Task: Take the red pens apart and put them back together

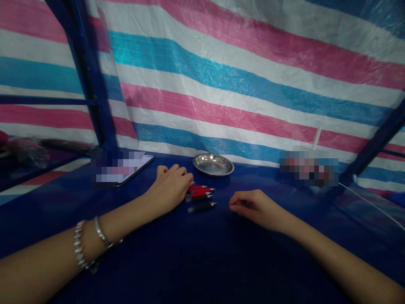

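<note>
My left hand [174, 185] rests on the blue table with its fingers curled under, right against the left ends of a small group of pens. What lies under those fingers, if anything, is hidden. The red pens [200, 193] lie side by side, a black pen [202, 197] close in front of them. Another black pen [202, 207] lies apart, nearer to me. All their silver tips point right. To the right of the pens, my right hand [253, 207] is loosely curled, thumb and fingers near together, with nothing visible in it.
Behind the pens stands a shallow round metal dish [213, 164]. A phone or tablet [136, 169], partly blurred out, lies at the left. Blurred objects [308, 169] and a white cable [373, 202] are at the right. Blue posts [85, 76] and a striped sheet [221, 97] rise behind.
</note>
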Motion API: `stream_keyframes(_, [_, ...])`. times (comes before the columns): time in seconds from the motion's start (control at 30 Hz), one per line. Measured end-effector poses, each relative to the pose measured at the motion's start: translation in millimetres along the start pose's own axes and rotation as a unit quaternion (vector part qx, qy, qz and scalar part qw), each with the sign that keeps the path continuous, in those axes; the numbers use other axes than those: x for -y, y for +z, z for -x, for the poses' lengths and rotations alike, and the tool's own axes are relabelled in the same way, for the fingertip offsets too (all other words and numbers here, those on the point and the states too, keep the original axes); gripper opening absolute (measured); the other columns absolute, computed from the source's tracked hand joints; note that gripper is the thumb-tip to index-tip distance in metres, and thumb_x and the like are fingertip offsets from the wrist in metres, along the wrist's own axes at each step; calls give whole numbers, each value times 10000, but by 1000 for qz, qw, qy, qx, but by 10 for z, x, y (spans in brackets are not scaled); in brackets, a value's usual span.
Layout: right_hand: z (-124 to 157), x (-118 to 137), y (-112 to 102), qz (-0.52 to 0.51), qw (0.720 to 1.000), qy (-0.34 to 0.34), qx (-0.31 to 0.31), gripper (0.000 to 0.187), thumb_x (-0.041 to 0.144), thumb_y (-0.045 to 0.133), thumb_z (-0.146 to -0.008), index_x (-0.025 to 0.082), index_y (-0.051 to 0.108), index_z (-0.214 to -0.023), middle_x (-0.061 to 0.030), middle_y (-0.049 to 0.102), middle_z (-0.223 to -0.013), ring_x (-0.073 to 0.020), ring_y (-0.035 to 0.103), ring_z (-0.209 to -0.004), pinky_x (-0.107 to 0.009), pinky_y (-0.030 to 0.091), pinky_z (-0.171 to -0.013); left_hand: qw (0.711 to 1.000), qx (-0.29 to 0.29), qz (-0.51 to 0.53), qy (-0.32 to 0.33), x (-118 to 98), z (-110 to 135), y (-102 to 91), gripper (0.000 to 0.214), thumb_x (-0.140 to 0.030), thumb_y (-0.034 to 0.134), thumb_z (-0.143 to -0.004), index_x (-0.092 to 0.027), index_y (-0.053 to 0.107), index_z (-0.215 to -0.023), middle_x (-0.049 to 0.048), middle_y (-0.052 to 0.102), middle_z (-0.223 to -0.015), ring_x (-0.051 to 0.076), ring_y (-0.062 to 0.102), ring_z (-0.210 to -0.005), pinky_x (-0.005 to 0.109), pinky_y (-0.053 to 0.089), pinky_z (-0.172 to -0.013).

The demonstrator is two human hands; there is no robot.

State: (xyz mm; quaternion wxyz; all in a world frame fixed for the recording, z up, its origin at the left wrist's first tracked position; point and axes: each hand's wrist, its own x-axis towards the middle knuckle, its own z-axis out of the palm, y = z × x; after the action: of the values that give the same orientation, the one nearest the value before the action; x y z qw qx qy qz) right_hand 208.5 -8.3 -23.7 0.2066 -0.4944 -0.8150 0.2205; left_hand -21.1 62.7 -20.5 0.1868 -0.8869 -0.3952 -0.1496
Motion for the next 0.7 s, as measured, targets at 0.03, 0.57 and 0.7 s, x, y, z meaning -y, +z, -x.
stream_keyframes(0.03, [-2,-4,1,-2,1000,1,0,145,268,463,-791,166,567,-795,13,534,-618,-82,461,-537,-194,340,-503,1000,-8,-4,1,-14,1,-25,284,-274,324,-857,-172,554,-725,49,553,-760,198,442,-769,335,207,-607])
stream_keyframes(0.57, [-4,10,9,-4,1000,5,2,152,276,459,-791,162,560,-779,17,509,-601,-79,442,-523,-193,330,-498,984,40,41,166,-247,58,-261,211,-184,355,-820,-190,528,-940,53,549,-835,169,500,-733,301,323,-631])
stream_keyframes(0.7, [-2,12,7,-7,1000,9,1,150,274,459,-790,164,559,-780,14,513,-612,-80,441,-532,-195,332,-507,985,57,15,165,-266,66,-284,188,-250,380,-817,-182,555,-823,46,584,-759,173,522,-670,308,362,-611])
